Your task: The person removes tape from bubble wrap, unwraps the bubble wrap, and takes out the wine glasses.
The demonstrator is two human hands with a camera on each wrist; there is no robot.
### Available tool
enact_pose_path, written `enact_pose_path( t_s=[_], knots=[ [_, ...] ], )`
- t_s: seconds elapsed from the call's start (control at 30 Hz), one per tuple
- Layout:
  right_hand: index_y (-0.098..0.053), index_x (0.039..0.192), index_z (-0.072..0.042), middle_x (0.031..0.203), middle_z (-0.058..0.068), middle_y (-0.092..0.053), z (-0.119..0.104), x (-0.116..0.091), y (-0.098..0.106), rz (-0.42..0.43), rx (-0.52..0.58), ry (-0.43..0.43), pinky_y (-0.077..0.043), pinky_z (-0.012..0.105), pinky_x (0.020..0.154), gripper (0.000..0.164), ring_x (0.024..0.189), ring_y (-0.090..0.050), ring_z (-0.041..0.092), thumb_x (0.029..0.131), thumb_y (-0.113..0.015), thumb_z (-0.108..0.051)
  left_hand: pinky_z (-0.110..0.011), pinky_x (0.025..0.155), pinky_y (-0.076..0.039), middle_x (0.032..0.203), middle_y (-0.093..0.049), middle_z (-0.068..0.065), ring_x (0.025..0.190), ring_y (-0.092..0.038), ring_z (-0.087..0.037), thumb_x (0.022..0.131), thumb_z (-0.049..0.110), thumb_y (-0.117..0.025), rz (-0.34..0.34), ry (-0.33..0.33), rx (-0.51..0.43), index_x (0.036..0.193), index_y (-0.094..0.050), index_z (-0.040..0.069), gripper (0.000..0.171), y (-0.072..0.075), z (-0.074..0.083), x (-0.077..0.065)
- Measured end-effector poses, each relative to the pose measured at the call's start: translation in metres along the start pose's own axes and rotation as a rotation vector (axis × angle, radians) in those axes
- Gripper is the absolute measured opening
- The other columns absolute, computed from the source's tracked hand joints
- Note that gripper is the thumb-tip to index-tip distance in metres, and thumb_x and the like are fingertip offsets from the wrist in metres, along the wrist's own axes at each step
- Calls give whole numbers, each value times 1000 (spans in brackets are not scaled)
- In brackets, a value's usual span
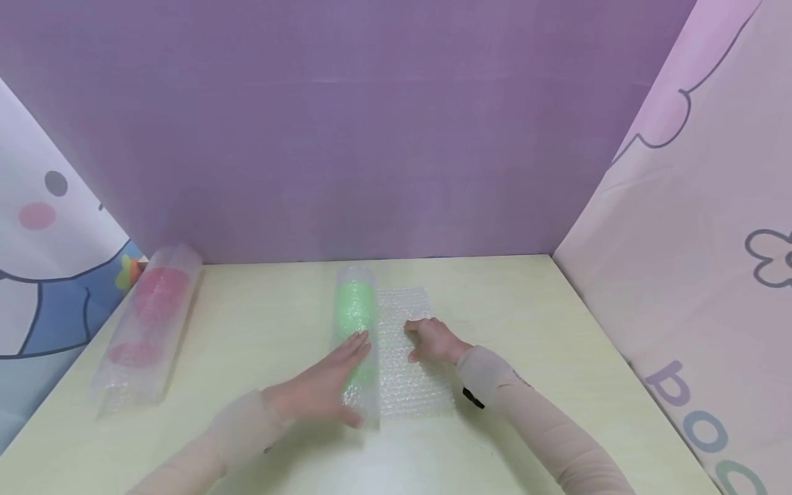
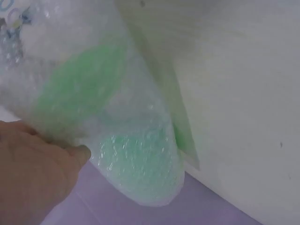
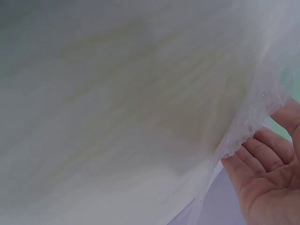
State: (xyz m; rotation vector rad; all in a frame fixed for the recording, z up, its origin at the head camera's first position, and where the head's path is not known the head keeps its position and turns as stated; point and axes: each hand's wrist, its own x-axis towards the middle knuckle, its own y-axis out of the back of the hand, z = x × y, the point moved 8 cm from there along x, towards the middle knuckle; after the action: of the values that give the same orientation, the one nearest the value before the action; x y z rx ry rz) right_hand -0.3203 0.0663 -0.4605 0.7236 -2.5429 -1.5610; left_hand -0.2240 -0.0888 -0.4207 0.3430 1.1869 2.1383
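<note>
A green object wrapped in clear bubble wrap, a roll-shaped bundle (image 1: 356, 309), lies lengthwise near the table's middle. A loose flap of bubble wrap (image 1: 402, 385) spreads flat to its right. My left hand (image 1: 324, 385) rests on the bundle's near half, fingers extended and thumb spread. In the left wrist view that hand (image 2: 37, 173) touches the side of the blurred green bundle (image 2: 136, 154). My right hand (image 1: 433, 340) is at the flap, thumb apart from the forefinger. The right wrist view shows its fingers (image 3: 262, 154) nearly straight at the wrap's edge (image 3: 239, 136).
A second bubble-wrapped bundle (image 1: 148, 323) with pink contents lies at the table's left edge. The pale table (image 1: 526, 302) meets a purple backdrop (image 1: 371, 137) behind. Printed panels (image 1: 680, 240) stand along both sides.
</note>
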Motion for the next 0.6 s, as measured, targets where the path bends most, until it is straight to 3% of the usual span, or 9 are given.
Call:
enact_pose_path(
  t_s=[0.23,0.4,0.6],
  knots=[
    [-52,128,-3,139,12,-45,1,0,0,4,-5,-1,-26,45,112,64,131,-35,34,70,-77,-15,-45,113,-15,155,3,-9,142,0,-26,70,39,-74,60,-19,88,145,-15,1,103,-6,0,-1],
    [-52,128,-3,140,12,-44,0,1,0,0,-3,8,-27,45,111,63,132,-35,34,71,-77,-15,-41,113,-18,155,-3,-7,142,-6,-24,74,37,-70,144,-11,138,146,-17,3,95,-5,-2,-3],
    [-51,128,-2,141,12,-42,-1,-2,1,-3,6,3,-25,45,112,64,132,-34,34,71,-76,-14,-39,113,-18,155,-7,-4,142,-10,-21,85,34,-61,237,12,91,146,-17,7,80,-2,-7,-10]
  ],
)
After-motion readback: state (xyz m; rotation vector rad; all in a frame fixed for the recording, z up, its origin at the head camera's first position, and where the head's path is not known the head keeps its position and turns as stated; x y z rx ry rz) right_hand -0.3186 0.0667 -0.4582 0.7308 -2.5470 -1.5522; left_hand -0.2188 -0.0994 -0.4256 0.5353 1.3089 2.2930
